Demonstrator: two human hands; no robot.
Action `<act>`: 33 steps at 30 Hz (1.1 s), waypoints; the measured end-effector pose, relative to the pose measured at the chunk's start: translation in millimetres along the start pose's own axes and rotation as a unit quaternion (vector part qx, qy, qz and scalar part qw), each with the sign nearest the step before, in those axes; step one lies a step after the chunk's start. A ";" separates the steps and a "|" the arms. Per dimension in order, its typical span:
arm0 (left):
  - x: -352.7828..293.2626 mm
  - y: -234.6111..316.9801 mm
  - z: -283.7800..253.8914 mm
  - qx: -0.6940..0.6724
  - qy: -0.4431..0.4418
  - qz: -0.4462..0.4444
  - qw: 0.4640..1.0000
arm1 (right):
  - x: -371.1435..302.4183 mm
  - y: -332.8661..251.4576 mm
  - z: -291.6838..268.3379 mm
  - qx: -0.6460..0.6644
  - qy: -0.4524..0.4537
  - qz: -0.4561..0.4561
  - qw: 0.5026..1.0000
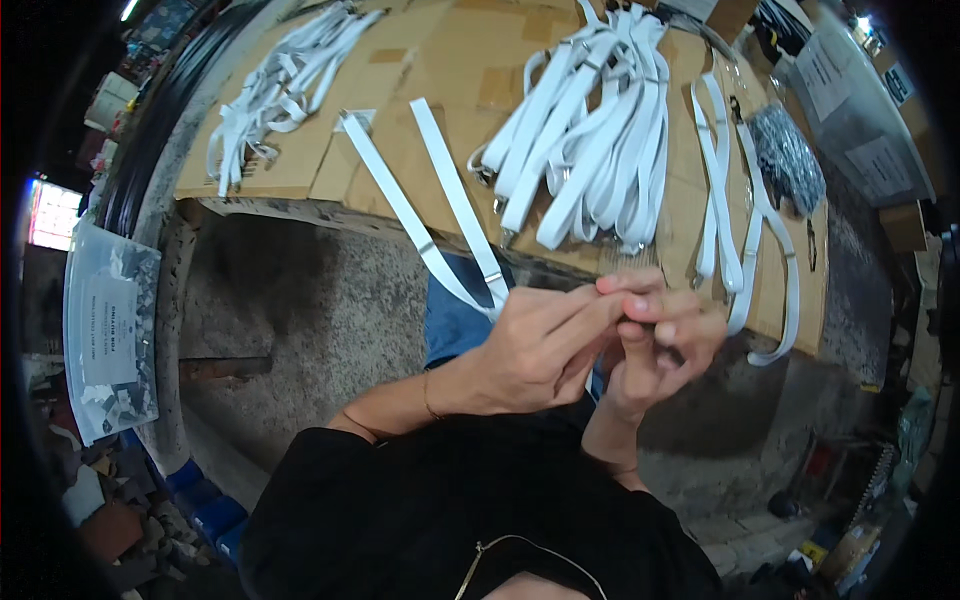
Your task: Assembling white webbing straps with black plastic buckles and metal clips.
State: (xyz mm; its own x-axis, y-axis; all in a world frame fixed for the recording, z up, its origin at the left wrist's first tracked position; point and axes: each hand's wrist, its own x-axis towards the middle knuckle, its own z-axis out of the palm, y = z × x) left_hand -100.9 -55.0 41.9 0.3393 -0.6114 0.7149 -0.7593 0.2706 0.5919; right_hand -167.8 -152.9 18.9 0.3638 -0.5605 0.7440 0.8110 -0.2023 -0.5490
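Observation:
My left hand and my right hand meet in front of my chest, near the table's front edge, with fingertips pinched together. A white strap with small metal sliders lies doubled over the edge, and its two lengths run down behind my left hand, which is closed on it. My right hand's fingers are curled, the thumb and fingertips touching those of my left. Whatever small piece sits between the fingertips is hidden.
Cardboard covers the table. A big bundle of white straps lies ahead, another bundle far left, and loose straps to the right. Beside those is a clear bag of small dark parts. A clear plastic bin stands at left.

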 end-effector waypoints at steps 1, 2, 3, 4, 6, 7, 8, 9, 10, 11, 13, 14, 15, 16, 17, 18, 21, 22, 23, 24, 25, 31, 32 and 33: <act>-1.5 -2.0 -1.5 0.014 -0.016 0.011 1.000 | -2.0 2.0 -3.2 0.029 0.001 0.038 0.999; -3.3 -5.5 -2.2 0.006 -0.017 0.006 1.000 | -4.1 2.9 -6.0 0.061 0.002 0.072 0.996; -4.7 -8.9 -2.8 0.035 -0.024 0.037 0.998 | -3.1 -4.0 -5.0 0.052 0.021 0.121 0.991; -5.8 -10.7 -2.6 0.065 -0.032 0.069 0.995 | -3.9 -5.2 -8.5 0.047 0.023 0.123 0.991; -6.6 -7.0 -2.2 0.073 -0.031 0.093 0.992 | -5.9 -6.3 -16.4 0.068 -0.046 0.127 0.988; -7.8 -6.6 -2.4 0.071 -0.028 0.108 0.991 | -5.6 -2.5 -14.8 0.063 -0.052 0.072 0.994; -9.7 -5.2 -2.4 0.070 -0.025 0.122 0.990 | -5.4 -3.1 -14.5 0.061 -0.052 0.075 0.994; -9.3 -2.6 -5.1 0.065 -0.042 0.124 0.989 | -4.2 -4.5 -14.0 0.066 -0.065 0.053 0.994; -8.3 -0.8 -3.7 0.062 -0.041 0.122 0.990 | -3.6 -5.7 -13.7 0.072 -0.077 0.031 0.994; -7.7 0.7 -2.6 0.057 -0.038 0.111 0.991 | -5.2 -8.2 -12.8 0.062 -0.065 0.050 0.995; -9.2 0.9 -1.5 0.052 -0.036 0.097 0.993 | -7.1 -11.7 -13.4 0.043 -0.054 0.076 0.995; -9.6 -1.1 -1.0 0.059 -0.048 0.084 0.994 | -6.9 -12.4 -13.9 0.026 -0.045 0.098 0.994; -10.0 -2.4 -0.8 0.066 -0.060 0.070 0.994 | -6.7 -13.1 -14.0 0.033 -0.040 0.115 0.992; -9.1 -1.5 -1.6 0.066 -0.060 0.069 0.994 | -5.7 -13.3 -14.0 0.033 -0.040 0.116 0.992; -7.1 -0.1 -2.9 0.036 -0.071 0.030 0.996 | -4.4 -13.1 -14.4 0.035 -0.034 0.144 0.988; -5.4 1.1 -4.0 0.007 -0.082 -0.010 0.997 | -3.1 -13.3 -14.8 0.037 -0.028 0.173 0.984; -3.3 3.6 -7.4 -0.053 -0.090 -0.102 0.989 | -0.3 -13.7 -15.6 0.042 -0.015 0.227 0.973; -2.9 4.0 -8.3 -0.053 -0.091 -0.101 0.989 | -0.2 -13.7 -15.5 0.047 -0.011 0.245 0.968; -1.9 4.4 -9.4 -0.029 -0.098 -0.073 0.992 | 0.0 -14.0 -14.9 0.049 -0.011 0.244 0.968; -1.2 4.9 -10.0 -0.004 -0.104 -0.044 0.994 | -0.1 -14.5 -14.2 0.036 -0.022 0.211 0.977; -3.0 4.1 -8.5 -0.002 -0.104 -0.043 0.994 | -0.4 -15.0 -13.3 0.023 -0.033 0.177 0.983; -9.8 9.0 -3.6 0.048 -0.075 0.014 0.996 | -9.1 -18.3 -5.6 -0.060 -0.022 0.085 0.994; -11.4 12.8 -3.3 0.039 -0.068 0.020 0.997 | -10.7 -19.5 -5.4 -0.070 -0.025 0.047 0.996; -12.9 15.7 -2.8 0.029 -0.060 0.026 0.997 | -10.9 -22.3 -1.9 -0.074 -0.013 0.040 0.996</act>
State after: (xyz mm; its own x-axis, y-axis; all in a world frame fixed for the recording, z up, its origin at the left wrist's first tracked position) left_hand -115.6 -40.8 43.0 0.2322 -0.6834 0.6921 -0.8065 0.2626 0.5298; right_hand -190.6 -143.7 22.3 0.4386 -0.5585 0.7041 0.7029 -0.2749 -0.6560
